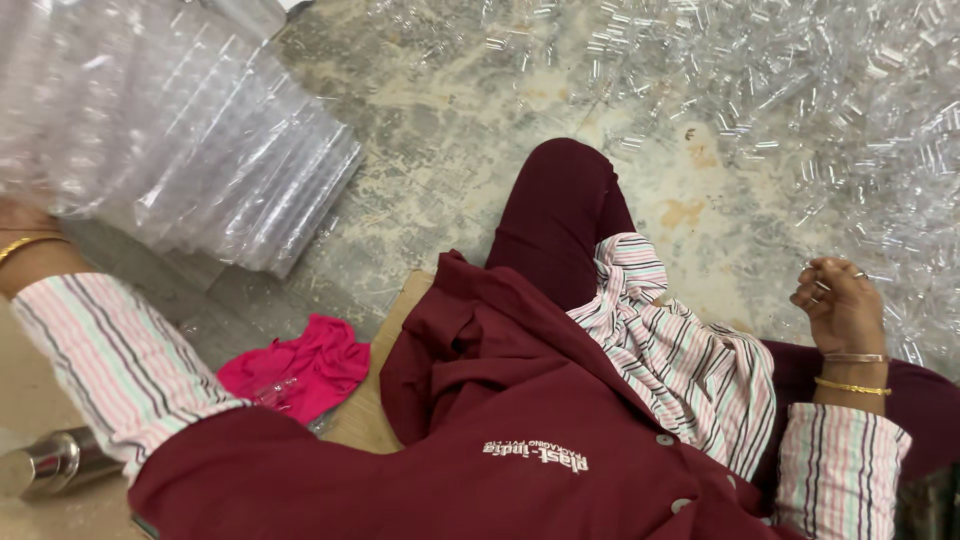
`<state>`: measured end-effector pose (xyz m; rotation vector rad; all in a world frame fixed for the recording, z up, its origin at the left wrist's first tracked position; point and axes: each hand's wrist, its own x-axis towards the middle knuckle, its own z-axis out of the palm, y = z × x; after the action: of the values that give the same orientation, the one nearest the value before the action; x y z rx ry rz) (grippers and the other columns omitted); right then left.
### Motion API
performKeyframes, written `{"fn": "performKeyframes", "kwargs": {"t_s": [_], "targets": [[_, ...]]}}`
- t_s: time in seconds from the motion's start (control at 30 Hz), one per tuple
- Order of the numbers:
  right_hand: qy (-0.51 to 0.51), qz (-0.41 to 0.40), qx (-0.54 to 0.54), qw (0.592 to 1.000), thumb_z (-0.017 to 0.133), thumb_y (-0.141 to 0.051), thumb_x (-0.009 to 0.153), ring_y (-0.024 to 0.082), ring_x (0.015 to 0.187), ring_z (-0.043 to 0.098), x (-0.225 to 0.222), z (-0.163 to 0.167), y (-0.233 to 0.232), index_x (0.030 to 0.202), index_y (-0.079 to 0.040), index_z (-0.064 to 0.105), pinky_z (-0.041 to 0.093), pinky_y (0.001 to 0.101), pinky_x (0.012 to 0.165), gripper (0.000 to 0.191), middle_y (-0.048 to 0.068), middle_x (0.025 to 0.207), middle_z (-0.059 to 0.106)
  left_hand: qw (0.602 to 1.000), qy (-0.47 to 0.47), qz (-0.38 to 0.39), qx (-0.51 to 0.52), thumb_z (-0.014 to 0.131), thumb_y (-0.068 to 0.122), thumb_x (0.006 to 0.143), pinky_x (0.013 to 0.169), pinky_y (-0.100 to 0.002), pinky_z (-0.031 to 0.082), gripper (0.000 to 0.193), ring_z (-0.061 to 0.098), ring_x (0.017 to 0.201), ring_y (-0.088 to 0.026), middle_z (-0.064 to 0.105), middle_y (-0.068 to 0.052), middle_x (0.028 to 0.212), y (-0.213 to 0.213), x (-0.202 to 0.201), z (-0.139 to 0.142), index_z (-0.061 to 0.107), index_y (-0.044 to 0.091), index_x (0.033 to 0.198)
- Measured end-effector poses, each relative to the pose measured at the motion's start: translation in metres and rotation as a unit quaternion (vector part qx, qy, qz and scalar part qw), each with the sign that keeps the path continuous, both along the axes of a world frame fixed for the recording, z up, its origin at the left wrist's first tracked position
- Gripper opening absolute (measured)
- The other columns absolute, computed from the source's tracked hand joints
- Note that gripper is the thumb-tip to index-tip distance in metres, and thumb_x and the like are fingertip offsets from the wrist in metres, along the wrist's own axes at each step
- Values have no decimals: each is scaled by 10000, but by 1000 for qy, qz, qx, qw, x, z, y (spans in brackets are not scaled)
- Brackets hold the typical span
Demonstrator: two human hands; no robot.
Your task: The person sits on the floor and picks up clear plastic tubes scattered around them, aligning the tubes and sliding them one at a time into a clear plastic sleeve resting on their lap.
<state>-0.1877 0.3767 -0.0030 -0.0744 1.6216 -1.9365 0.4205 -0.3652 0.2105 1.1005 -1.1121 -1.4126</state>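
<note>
Right hand (840,305): fingers curled narrow around small clear tubes (815,285), beside tube heap (850,90) on floor (450,150). Left hand (20,220): mostly hidden behind tray stack (180,130), steadying it; fingers' state cannot tell. Pink cloth (300,370), steel bottle (50,465) near.

Right grip (838,300) pinches clear tubes (815,284) (fingers curled) over floor (450,160).

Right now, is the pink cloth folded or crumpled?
Crumpled. The pink cloth lies bunched in uneven creases on the floor, with no flat edges or neat layers, beside the wooden board.
</note>
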Motion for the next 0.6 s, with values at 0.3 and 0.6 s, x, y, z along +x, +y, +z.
{"fn": "performKeyframes", "kwargs": {"t_s": [0.3, 0.6], "targets": [[24, -22, -15, 999, 602, -178, 1160, 168, 815, 625, 37, 24, 29, 1074, -80, 609, 542, 329, 757, 130, 59, 1007, 674, 997, -76, 19, 9, 603, 228, 1045, 959, -449, 417, 334, 517, 1104, -260, 543, -97, 1198, 7, 45, -7, 525, 49, 1317], [89, -16, -73, 993, 546, -119, 1188, 189, 847, 626, 75, 67, 49, 1100, -49, 600, 543, 346, 831, 125, 86, 985, 663, 985, -165, 55, -4, 631, 191, 998, 967, -522, 359, 378, 489, 1132, -339, 518, -159, 1230, -11, 71, -7, 493, 26, 1309]]}}
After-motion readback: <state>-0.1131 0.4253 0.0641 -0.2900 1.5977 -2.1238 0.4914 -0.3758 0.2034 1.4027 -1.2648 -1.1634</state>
